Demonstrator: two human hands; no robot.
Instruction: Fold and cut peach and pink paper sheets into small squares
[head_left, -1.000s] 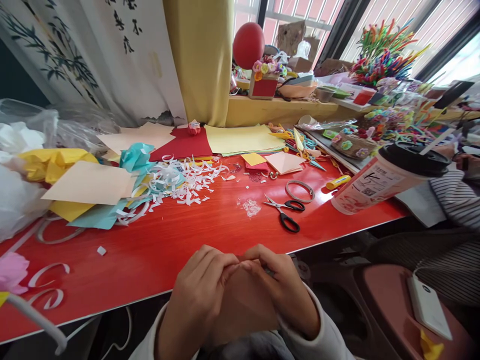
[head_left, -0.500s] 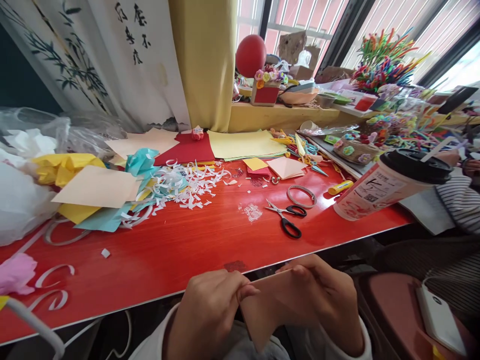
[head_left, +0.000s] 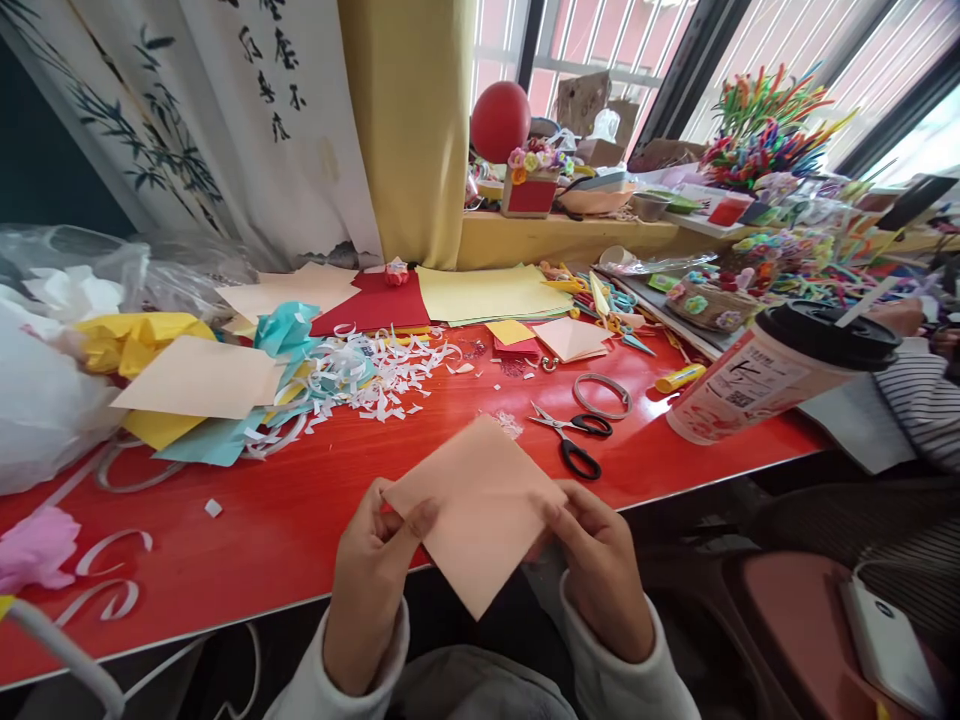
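A square of peach paper (head_left: 477, 510) is held up at the table's front edge, turned so that one corner points at me. My left hand (head_left: 376, 575) pinches its left corner, thumb on top. At the opposite corner my right hand (head_left: 600, 565) grips the sheet the same way; the fingers beneath are partly hidden. Just beyond the paper lie black-handled scissors (head_left: 574, 435) with their blades apart. A silvery ring (head_left: 604, 394) rests behind them. White paper shreds (head_left: 390, 375) are heaped farther back on the left.
A lidded paper cup (head_left: 765, 375) stands at the right of the red table (head_left: 300, 520). Coloured sheets (head_left: 491, 292) lie along the back. Plastic bags (head_left: 45, 390) and crumpled paper crowd the left. A striped sleeve (head_left: 919, 400) of another person shows at far right.
Both hands have moved up and left, toward the table. The peach paper, bent and low before, is now spread flat as a diamond between them.
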